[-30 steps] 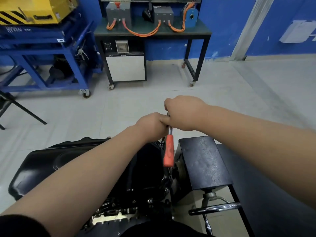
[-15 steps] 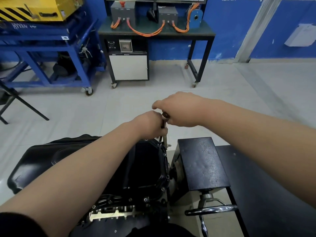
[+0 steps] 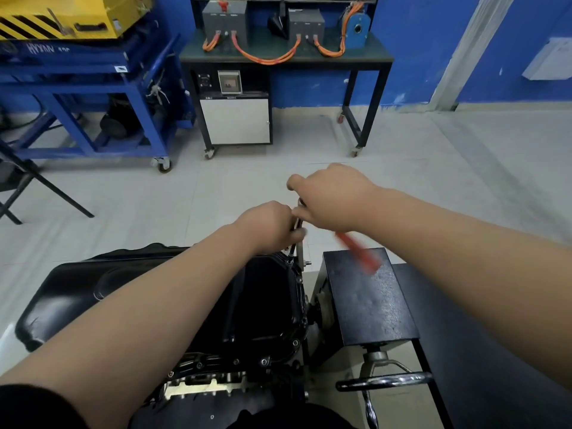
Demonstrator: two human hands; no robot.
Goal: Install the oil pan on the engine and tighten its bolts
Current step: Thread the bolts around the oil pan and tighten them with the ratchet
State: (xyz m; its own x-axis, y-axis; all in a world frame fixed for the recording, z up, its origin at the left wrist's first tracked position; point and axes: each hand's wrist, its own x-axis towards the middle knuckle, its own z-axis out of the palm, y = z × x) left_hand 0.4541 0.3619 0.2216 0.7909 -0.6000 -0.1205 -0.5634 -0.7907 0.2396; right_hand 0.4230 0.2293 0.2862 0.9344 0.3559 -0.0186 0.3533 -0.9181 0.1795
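**Both hands on the wrench at the pan's far corner**

At the centre of the frame the left hand [image 3: 269,226] has its fingers curled round the metal shaft of a ratchet wrench [image 3: 297,226], steadying it upright. Just to its right, and touching it, the right hand [image 3: 334,196] is closed over the wrench's head end. The fingers are turned away, so the exact grip cannot be told. The wrench's orange grip [image 3: 356,250] sticks out below that hand toward the lower right, smeared by blur.

The shaft runs down to the far right corner of the oil pan [image 3: 266,305], a black pan in the lower centre and lower left of the frame. It sits on the engine [image 3: 198,385], with bolts [image 3: 295,342] showing along its near right flange.

The pan looks like rigid pressed steel with a glossy, perhaps slippery finish, and is probably moderately heavy. It is best handled by its flange edges. The bolts are small, so they call for even, modest torque, with the shaft kept square to the bolt head.

Right of the pan stands the black stand box [image 3: 368,298]. A chrome crank handle [image 3: 383,380] lies below it.
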